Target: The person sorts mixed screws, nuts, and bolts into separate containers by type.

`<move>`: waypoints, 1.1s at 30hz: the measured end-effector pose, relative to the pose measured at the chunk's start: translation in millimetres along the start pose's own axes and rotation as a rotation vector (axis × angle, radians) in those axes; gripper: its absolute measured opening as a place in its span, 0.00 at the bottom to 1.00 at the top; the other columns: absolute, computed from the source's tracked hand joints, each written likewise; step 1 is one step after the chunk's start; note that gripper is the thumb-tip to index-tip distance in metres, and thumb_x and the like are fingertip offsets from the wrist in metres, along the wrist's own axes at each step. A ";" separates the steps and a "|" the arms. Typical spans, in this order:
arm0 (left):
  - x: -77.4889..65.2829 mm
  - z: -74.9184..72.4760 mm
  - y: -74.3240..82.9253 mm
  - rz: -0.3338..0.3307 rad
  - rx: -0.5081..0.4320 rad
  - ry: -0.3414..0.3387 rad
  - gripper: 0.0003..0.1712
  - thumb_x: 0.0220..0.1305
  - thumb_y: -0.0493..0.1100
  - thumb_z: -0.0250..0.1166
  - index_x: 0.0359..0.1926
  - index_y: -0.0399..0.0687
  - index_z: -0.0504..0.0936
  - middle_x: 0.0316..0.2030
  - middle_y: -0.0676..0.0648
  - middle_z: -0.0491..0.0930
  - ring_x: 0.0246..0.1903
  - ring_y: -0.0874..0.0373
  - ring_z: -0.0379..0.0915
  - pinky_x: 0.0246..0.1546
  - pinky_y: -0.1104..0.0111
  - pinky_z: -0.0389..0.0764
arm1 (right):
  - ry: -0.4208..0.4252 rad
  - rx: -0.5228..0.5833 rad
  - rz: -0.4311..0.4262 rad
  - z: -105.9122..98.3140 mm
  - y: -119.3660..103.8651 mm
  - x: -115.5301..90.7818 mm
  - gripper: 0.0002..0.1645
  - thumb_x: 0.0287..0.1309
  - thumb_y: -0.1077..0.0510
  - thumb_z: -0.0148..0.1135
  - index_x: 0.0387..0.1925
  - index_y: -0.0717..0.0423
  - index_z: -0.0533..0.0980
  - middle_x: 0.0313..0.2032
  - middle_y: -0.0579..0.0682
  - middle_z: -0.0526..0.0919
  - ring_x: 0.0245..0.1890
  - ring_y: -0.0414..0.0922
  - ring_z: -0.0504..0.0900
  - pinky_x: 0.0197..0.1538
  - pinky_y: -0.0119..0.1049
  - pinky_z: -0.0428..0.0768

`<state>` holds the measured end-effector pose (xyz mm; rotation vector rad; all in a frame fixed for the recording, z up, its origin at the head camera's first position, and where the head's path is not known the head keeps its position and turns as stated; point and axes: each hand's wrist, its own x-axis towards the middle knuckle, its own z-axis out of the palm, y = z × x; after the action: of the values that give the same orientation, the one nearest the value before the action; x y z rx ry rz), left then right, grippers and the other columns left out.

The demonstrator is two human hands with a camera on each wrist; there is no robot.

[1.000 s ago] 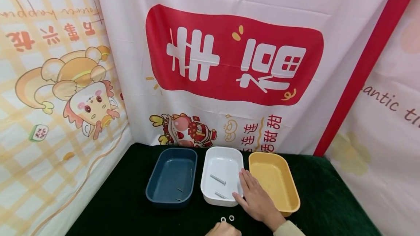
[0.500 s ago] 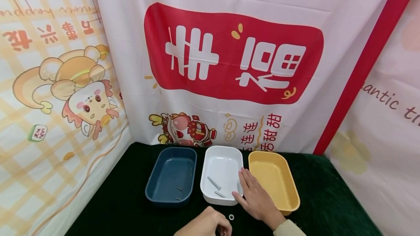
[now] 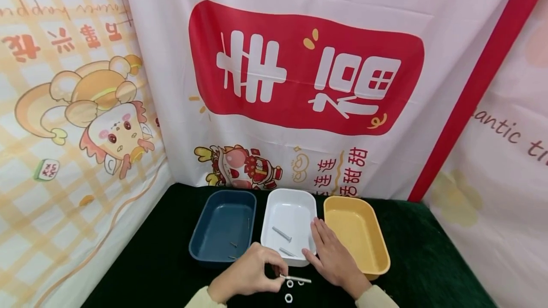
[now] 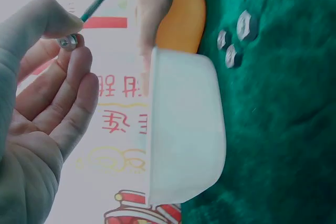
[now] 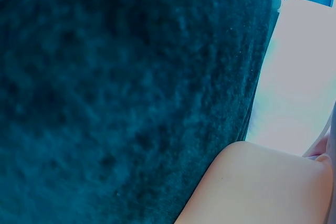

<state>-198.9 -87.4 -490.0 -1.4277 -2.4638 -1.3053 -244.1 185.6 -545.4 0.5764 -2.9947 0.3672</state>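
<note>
In the head view my left hand (image 3: 252,272) pinches a silver bolt (image 3: 298,279) between thumb and fingertips. The left wrist view shows the bolt's head at the fingertips and its threaded shank (image 4: 100,2) sticking out. Below it, a nut (image 3: 288,298) and two smaller ones lie on the dark green cloth. My right hand (image 3: 334,256) rests with straight fingers against the right rim of the white tray (image 3: 288,195). Inside that tray lie a long bolt (image 3: 281,234) and a second bolt (image 3: 287,252). In the right wrist view, part of the right hand (image 5: 262,182) touches the tray.
To the left of the white tray stands a blue tray (image 3: 222,222) with several small screws in it. A yellow tray (image 3: 355,222) stands on the right, partly behind the right hand. Printed cloth (image 3: 308,165) hangs behind the table's green cover (image 3: 432,251).
My left hand has risen from the bottom edge toward the white tray, with the bolt now visible in its fingers. The long bolt in the tray has rolled slightly. My right hand stays put.
</note>
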 end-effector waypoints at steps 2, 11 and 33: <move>3.4 -5.7 -1.5 -0.008 0.013 0.001 0.09 0.59 0.34 0.74 0.35 0.55 0.90 0.32 0.59 0.89 0.32 0.79 0.79 0.36 0.69 0.89 | 0.003 -0.004 0.001 0.5 0.3 0.2 0.51 0.76 0.30 0.49 0.84 0.57 0.52 0.85 0.54 0.52 0.85 0.53 0.51 0.84 0.56 0.58; 23.3 -31.9 -12.6 -0.019 0.099 0.075 0.08 0.59 0.35 0.74 0.35 0.55 0.91 0.32 0.61 0.89 0.32 0.73 0.83 0.37 0.79 0.85 | 0.003 -0.002 -0.018 -4.3 -1.0 2.4 0.51 0.76 0.30 0.48 0.84 0.58 0.52 0.85 0.55 0.52 0.85 0.54 0.51 0.84 0.56 0.58; 71.2 -45.6 -66.8 -0.305 0.360 0.026 0.35 0.61 0.50 0.79 0.64 0.37 0.82 0.60 0.39 0.84 0.60 0.46 0.81 0.63 0.51 0.83 | -0.012 0.035 0.000 -2.5 1.0 -0.2 0.51 0.76 0.30 0.49 0.84 0.56 0.51 0.85 0.54 0.52 0.85 0.54 0.51 0.83 0.57 0.58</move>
<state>-305.7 -82.5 -476.1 -0.9784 -2.7941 -0.8351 -244.3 187.2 -543.3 0.5837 -3.0057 0.4179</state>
